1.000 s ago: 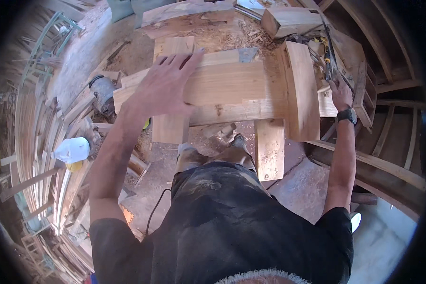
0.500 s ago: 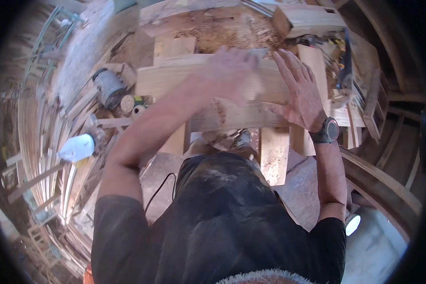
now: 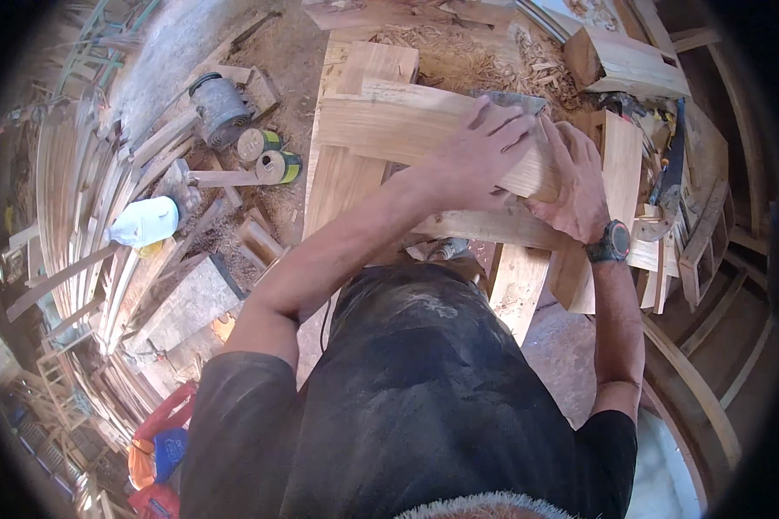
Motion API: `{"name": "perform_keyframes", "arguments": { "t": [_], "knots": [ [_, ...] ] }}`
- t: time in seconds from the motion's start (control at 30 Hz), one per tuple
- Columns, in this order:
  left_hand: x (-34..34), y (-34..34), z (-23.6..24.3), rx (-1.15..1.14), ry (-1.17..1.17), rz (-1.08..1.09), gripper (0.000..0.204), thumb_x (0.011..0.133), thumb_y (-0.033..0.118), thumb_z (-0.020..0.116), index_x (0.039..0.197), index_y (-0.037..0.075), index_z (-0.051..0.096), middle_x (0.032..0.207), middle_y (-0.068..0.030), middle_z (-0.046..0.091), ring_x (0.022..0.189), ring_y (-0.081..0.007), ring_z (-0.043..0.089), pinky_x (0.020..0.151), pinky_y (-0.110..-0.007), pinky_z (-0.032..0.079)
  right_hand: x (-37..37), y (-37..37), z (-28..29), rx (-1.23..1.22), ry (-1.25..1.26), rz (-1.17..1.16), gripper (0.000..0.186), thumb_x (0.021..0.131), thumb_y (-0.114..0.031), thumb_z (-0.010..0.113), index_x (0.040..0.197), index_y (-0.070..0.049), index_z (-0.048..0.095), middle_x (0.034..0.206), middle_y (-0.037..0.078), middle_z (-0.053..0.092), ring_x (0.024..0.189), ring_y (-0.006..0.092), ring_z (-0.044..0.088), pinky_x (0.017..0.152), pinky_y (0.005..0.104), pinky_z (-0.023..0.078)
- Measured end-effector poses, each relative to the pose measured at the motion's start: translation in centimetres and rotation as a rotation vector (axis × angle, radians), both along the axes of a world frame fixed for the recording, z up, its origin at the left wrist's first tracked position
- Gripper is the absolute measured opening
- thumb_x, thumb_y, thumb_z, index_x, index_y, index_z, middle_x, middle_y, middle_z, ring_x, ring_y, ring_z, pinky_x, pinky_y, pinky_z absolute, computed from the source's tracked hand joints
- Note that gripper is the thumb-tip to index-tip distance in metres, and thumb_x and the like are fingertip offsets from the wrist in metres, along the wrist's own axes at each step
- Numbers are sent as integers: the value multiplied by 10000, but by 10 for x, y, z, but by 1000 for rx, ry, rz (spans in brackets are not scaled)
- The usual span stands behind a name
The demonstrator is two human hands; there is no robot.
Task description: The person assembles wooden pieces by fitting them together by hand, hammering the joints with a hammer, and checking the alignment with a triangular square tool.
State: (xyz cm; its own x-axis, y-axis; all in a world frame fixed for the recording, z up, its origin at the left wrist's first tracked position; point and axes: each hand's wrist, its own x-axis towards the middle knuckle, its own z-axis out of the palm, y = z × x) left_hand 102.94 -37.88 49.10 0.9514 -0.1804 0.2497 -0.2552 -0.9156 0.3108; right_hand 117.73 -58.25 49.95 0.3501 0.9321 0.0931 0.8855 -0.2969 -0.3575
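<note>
Head view, workshop floor seen from above. Packages and labelled things sit to your left. A white plastic jug point(image 3: 144, 221) with a yellow cap lies on its side among the loose slats. Two short cylinders with green-and-yellow wrapped sides point(image 3: 268, 156) lie end-on just beyond it, near each other. A grey metal can point(image 3: 220, 108) sits above them on the dirt. Red and blue printed bags point(image 3: 160, 441) lie at the lower left, beside your left shoulder. Print on all of these is too small to read.

The piece in hand is a thick wooden board point(image 3: 407, 125). Its long axis runs left to right across the view, tilted slightly so that the right end sits lower in the picture. It rests flat on top of other planks point(image 3: 346, 173) of the bench stack, crossing them at roughly a right angle. The left end points toward the jug side; the right end points toward the upright plank point(image 3: 621, 160).

Your left hand point(image 3: 480, 156) lies palm down on the board's right portion, fingers spread moderately and curled over the far edge. Your right hand point(image 3: 576, 186) wraps the board's right end, fingers closed around it, wristwatch point(image 3: 612, 242) just below. The two hands are close together, nearly touching.

Wood shavings point(image 3: 467, 52) cover the surface beyond the board. A wooden box frame point(image 3: 623, 60) lies at the upper right.
</note>
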Motion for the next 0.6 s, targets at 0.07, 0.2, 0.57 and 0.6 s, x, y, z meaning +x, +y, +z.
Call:
{"name": "perform_keyframes", "arguments": {
  "t": [0.07,0.2,0.57,0.6],
  "knots": [
    [-25,15,4,-73,-23,4,855,801,357,837,1523,47,501,1588,-165,476,1496,-339,414,1255,-568,262,2,-7,-1,39,-8,18,1179,606,-305,907,1641,-130,370,1517,230,451,1383,465,444,1198,566,347],
    [-83,64,10,-179,-160,364,808,845,283,831,1556,92,498,1616,-187,447,1513,-363,394,1245,-522,324,13,-30,5,20,-31,-1,1092,652,-487,847,1613,-164,443,1515,241,452,1388,458,445,1189,581,343],
    [-79,69,4,57,-44,513,919,871,491,802,1609,94,426,1728,-164,272,1602,-371,236,1299,-582,145,21,-66,21,-30,-79,-87,943,640,-537,833,1522,-296,603,1549,243,442,1388,453,454,1180,580,359],
    [-72,60,2,52,-45,507,919,871,491,802,1609,94,426,1728,-164,272,1602,-371,236,1299,-582,145,19,-65,24,-33,-66,-91,944,621,-472,856,1517,-307,607,1550,242,442,1388,452,456,1177,576,367]
  ]
}}
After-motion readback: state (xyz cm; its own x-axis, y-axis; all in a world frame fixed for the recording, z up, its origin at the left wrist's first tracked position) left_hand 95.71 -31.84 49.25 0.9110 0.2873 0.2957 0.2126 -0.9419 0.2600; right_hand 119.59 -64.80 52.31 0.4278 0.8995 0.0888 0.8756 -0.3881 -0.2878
